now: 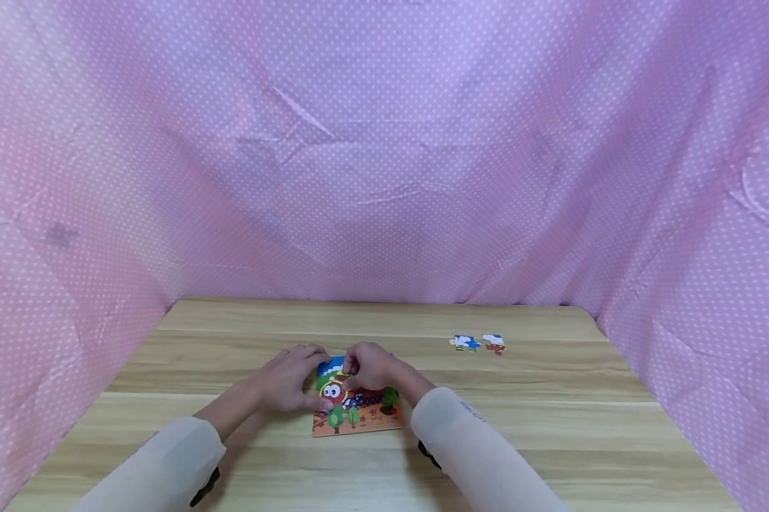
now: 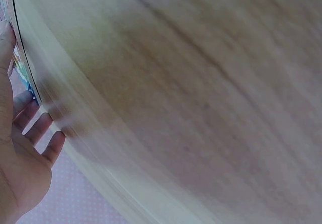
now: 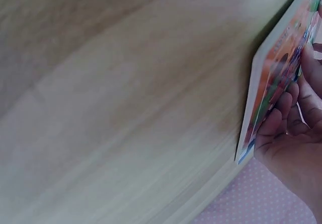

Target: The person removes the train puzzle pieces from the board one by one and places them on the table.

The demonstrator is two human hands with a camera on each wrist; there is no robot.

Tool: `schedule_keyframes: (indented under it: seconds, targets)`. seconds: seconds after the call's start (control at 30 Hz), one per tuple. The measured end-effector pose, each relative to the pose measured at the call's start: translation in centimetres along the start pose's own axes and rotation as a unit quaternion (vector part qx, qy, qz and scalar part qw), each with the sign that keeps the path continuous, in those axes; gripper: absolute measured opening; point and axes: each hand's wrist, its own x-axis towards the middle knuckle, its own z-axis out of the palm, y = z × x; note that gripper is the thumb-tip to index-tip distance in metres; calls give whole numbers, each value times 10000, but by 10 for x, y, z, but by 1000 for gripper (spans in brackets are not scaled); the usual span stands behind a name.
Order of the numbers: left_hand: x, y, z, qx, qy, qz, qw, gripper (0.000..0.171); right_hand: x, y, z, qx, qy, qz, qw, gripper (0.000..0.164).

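Note:
A colorful cartoon jigsaw puzzle point(image 1: 374, 418) in a flat tray lies on the table in the head view. My left hand point(image 1: 290, 380) spreads over its left side, thumb on the picture and index fingertip at the far left corner. The other left fingers point(image 2: 40, 128) extend past the edge in the left wrist view. Over the puzzle's upper middle, my right hand point(image 1: 373, 368) has its fingers curled, pinching a small puzzle piece point(image 1: 342, 370) that the fingers mostly hide. In the right wrist view, the right hand point(image 3: 297, 128) is low against the picture.
Two loose puzzle pieces lie at the back right: a blue and white one point(image 1: 465, 343) and a white and brown one point(image 1: 494, 343). The wooden table point(image 1: 551, 427) meets a pink dotted cloth point(image 1: 384, 213) behind and at both sides.

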Motion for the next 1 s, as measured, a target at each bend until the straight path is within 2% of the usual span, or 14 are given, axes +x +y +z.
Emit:
schedule_keyframes:
  seconds: [0.53,0.77,1.0]
  targets:
    - [1,2,-1,-34,-36,-68,10000,95,0,2,0,-306,-199,-175,9992,13]
    - [0,2,0,-35,-86,-147,9998,95,-2,3,-3,-516,-150,-445,9976,12]
    - [0,0,2,-41,-49,-80,9999,95,-6,5,-8,-674,-22,-710,9952,10]
